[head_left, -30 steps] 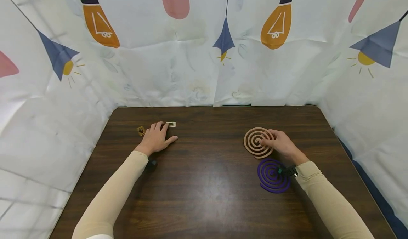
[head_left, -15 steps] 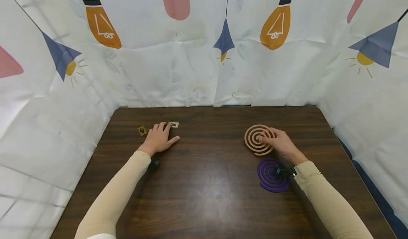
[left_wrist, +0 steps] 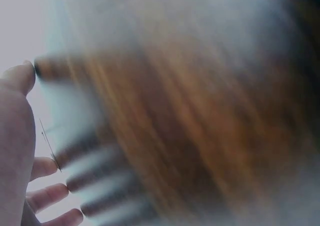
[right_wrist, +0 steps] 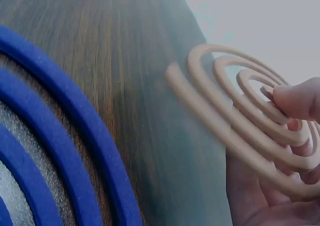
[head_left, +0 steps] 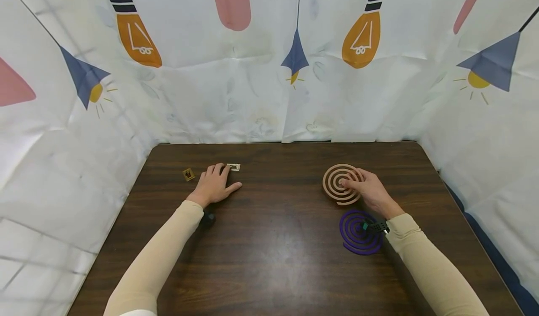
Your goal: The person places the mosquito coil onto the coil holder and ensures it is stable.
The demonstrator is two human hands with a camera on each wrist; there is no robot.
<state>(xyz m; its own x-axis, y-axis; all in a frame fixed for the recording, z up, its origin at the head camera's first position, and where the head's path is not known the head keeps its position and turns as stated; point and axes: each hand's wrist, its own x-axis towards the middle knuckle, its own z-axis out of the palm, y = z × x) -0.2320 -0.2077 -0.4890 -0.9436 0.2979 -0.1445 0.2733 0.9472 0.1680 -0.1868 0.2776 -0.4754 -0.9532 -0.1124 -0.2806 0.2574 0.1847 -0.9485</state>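
Note:
My right hand [head_left: 372, 192] pinches a tan mosquito coil [head_left: 332, 192], with the thumb near its centre and fingers underneath. In the right wrist view the coil [right_wrist: 210, 111] is tilted and raised off the table. A purple mosquito coil [head_left: 349, 243] lies flat below it, partly hidden by the right wrist. My left hand [head_left: 214, 185] lies palm down at the far left, fingers spread. Its index fingertip touches a small flat silver plate with a cut-out [head_left: 234, 167]; in the left wrist view this thin plate [left_wrist: 50, 146] stands edge-on beside the fingertips. A small gold square plate [head_left: 188, 174] lies to the left.
A dark wood table [head_left: 269, 260] carries everything. White printed cloth [head_left: 261, 96] hangs along its back and both sides. Dark straps with small devices are on both wrists.
My left hand has slid a little to the right, and the silver plate has moved right along with it. The right hand has raised the tan coil slightly and shifted it away from me.

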